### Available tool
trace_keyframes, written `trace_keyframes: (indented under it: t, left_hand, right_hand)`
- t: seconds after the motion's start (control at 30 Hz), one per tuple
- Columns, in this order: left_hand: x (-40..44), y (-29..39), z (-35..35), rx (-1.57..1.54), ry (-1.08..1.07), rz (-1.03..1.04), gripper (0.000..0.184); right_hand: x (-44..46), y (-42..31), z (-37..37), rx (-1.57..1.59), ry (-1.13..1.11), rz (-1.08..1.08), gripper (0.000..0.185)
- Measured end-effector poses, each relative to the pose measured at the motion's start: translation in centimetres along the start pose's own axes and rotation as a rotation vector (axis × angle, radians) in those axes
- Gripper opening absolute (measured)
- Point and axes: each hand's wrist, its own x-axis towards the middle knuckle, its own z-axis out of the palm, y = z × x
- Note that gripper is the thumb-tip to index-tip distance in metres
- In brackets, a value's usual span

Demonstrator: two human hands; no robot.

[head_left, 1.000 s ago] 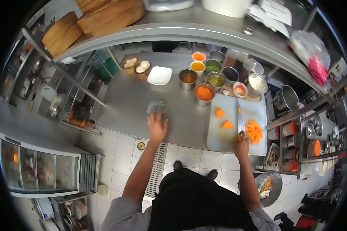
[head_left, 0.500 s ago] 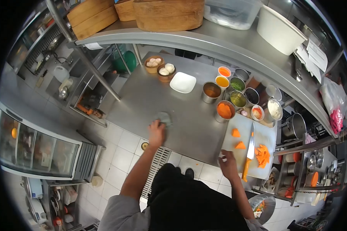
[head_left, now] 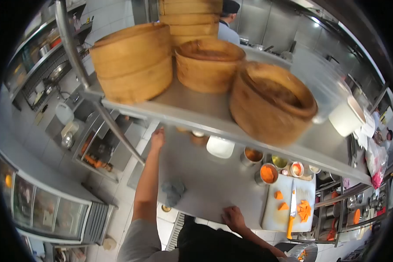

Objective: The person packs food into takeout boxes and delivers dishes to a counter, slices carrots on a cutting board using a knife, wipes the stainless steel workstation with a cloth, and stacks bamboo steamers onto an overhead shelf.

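Note:
My left hand [head_left: 158, 139] reaches out over the far left of the steel table [head_left: 192, 174], near the shelf's front edge. Its fingers are too blurred to read. Left behind on the table, a crumpled grey-green cloth [head_left: 173, 192] lies near the front edge. My right hand [head_left: 234, 218] rests on the table's front edge with its fingers loosely bent and apart, holding nothing. To its right is a white cutting board [head_left: 270, 218] with an orange-handled knife [head_left: 292, 203] and cut orange pieces [head_left: 304, 211]. A white square dish [head_left: 220, 147] stands farther back.
Bamboo steamers [head_left: 133, 65] stand on the overhead shelf [head_left: 196, 114], which hides the table's back. Metal cups, one with orange filling [head_left: 268, 174], line the right. A small steamer [head_left: 199, 139] shows under the shelf. A person [head_left: 228, 28] is beyond the shelf.
My left hand has let go of the cloth and moved forward to the far left. My right hand has shifted left onto the table edge. The view has tilted up, showing more shelf.

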Motion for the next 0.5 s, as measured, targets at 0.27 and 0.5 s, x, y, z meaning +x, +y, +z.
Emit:
trace_keyframes:
  t: [0.27,0.5]
  left_hand:
    - [11.2,-0.4,3.1,-0.096,-0.223,-0.106,0.037]
    - [12.6,0.1,4.3,-0.078,-0.303,0.036,0.037]
  right_hand:
    - [1.9,-2.1,1.7,-0.078,0.154,0.286,0.017]
    - [1.0,-0.5,4.0,-0.065,0.172,0.326,0.021]
